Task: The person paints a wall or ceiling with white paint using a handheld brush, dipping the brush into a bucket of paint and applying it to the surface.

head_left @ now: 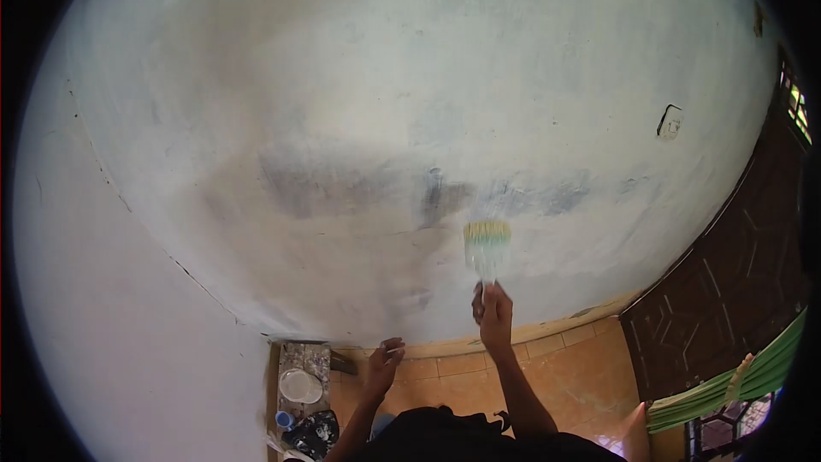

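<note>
A wide paintbrush (487, 244) is in my right hand (494, 308), whose fingers are wrapped round its handle. The bristles point up, yellowish at the tip and pale with paint lower down. They overlap the wall (547, 248), which carries uneven white paint with grey and brownish patches. Lower and to the left, my left hand (386, 363) is held up with its fingers loosely bent and apart, nothing in them. It is nearest to the foot of the wall, beside a paint-spattered bench.
On the spattered bench (310, 354) at lower left sit a round white container (301, 386), a blue cup (285, 419) and a dark, paint-spotted bundle (315, 436). A wall socket (670, 122), dark door (727, 274) and green curtain (727, 393) are on the right. The floor (547, 385) has orange tiles.
</note>
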Demonstrator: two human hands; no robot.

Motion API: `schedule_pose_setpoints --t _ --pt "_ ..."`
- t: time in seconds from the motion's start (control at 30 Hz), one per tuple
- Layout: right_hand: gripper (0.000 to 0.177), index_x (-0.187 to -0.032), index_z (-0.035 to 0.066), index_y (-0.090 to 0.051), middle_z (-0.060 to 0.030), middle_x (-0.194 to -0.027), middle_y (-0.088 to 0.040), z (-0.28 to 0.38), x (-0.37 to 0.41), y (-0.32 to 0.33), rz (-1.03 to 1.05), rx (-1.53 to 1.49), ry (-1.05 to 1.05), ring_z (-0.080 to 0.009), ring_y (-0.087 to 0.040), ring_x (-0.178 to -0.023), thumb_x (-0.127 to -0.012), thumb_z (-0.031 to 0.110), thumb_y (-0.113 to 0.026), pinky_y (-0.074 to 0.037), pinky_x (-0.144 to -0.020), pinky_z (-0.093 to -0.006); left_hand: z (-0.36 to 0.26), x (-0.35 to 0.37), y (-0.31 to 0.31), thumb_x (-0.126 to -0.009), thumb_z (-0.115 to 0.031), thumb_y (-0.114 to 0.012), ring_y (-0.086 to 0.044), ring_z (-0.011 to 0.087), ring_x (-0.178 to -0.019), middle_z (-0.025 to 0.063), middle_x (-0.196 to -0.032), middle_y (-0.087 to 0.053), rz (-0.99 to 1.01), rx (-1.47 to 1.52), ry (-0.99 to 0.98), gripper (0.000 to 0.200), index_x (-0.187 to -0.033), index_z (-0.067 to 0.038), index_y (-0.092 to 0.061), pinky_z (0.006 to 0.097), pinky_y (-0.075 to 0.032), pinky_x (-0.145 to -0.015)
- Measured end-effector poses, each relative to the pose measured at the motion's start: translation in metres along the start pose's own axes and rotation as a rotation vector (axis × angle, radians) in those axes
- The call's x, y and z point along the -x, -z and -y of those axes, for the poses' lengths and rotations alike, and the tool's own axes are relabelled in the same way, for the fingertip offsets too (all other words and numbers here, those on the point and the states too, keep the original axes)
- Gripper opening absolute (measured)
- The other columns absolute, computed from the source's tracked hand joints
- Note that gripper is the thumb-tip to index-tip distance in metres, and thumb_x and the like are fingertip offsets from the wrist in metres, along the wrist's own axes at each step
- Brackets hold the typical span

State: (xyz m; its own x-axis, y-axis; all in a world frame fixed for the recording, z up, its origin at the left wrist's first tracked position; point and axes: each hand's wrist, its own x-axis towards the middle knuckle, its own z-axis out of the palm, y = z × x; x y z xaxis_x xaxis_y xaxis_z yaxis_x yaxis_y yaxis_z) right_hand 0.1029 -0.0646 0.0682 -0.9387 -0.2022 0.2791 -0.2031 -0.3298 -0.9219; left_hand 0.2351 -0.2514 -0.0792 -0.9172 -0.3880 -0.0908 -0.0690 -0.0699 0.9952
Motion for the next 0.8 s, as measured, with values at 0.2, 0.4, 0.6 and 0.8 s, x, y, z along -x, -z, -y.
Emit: schedule_pose_setpoints --t 0.2,0.4,0.6,0.8 --pt "0.027 -0.097 0.007 -0.050 0.0062 -0.063 -0.037 0.115 -0.101 -0.043 0.134 0.087 0.103 -0.0011 -0.036 -0.049 -0.103 0.032 -0.041 -0.027 -0.040 -0.0169 -0.006 -0.016 -0.018 -0.093 -0.016 -0.059 -0.059 0.0187 -0.103 0.0096 -0.114 -0.062 0.009 0.020 0.009 0.031 -0.121 -0.002 -0.056 0.0327 -0.047 -0.089" --pt "0.031 -0.095 0.009 -0.050 0.0079 -0.061 -0.033 0.100 -0.155 -0.056 0.239 0.027 0.060 -0.0011 -0.029 -0.050 -0.102 0.038 -0.042 -0.022 -0.044 -0.0174 -0.008 -0.031 -0.001 -0.093 -0.016 -0.059 -0.059 0.0188 -0.102 0.0097 -0.113 -0.062 -0.018 0.004 0.004 0.031 -0.121 -0.002 -0.056 0.0324 -0.047 -0.089" --pt "0.034 -0.089 0.010 -0.051 0.0092 -0.058 -0.030 0.019 -0.104 -0.043 0.129 -0.046 -0.090 -0.0006 -0.024 -0.047 -0.102 0.040 -0.043 -0.018 -0.040 -0.0192 0.000 -0.054 0.032 -0.094 -0.019 -0.058 -0.062 0.0169 -0.099 0.0068 -0.113 -0.063 0.000 -0.073 -0.041 0.032 -0.121 -0.004 -0.055 0.0301 -0.050 -0.081" --pt "0.035 -0.085 0.009 -0.050 0.0094 -0.057 -0.027 0.092 -0.135 -0.081 0.126 0.076 0.110 -0.0007 -0.024 -0.047 -0.102 0.038 -0.041 -0.019 -0.041 -0.0192 -0.005 -0.086 0.029 -0.093 -0.013 -0.061 -0.063 0.0182 -0.097 0.0078 -0.109 -0.065 0.096 -0.081 -0.051 0.024 -0.113 -0.002 -0.060 0.0303 -0.050 -0.085"
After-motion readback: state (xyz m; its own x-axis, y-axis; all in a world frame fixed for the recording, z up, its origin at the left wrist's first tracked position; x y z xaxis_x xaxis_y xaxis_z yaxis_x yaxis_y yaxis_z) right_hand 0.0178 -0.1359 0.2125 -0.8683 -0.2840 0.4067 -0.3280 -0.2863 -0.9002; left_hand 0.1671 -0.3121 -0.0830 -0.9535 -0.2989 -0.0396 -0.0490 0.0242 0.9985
